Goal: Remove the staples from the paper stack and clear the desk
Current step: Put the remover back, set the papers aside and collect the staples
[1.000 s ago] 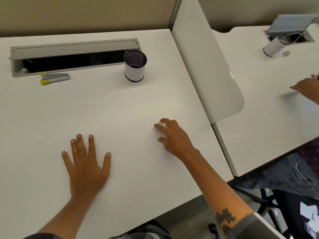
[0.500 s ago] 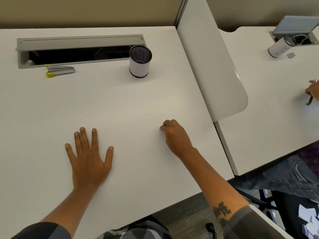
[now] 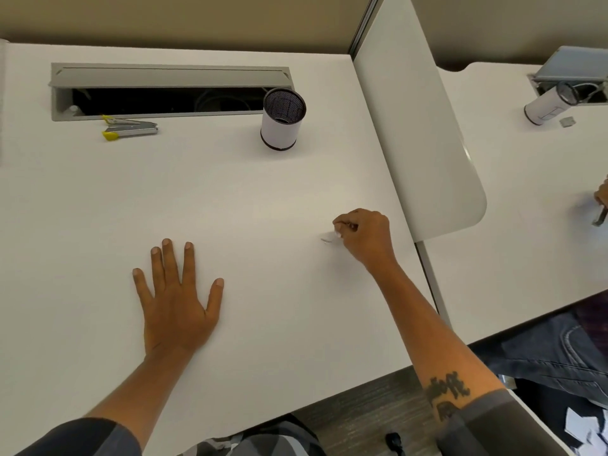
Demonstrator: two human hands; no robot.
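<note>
My left hand lies flat on the white desk, palm down, fingers spread, holding nothing. My right hand is curled at the desk's right side, its fingertips pinched on a small white scrap. A tiny thin piece that looks like a staple lies on the desk just left of those fingertips. A metal staple remover with yellow tips rests at the back left. No paper stack is in sight.
A mesh pen cup stands at the back, beside an open cable tray. A white divider panel bounds the desk on the right. Beyond it, another person's hand works at the neighbouring desk.
My right hand has closed from loosely spread fingers into a pinch on a small white scrap. My left hand has stayed flat. The view has shifted slightly.
</note>
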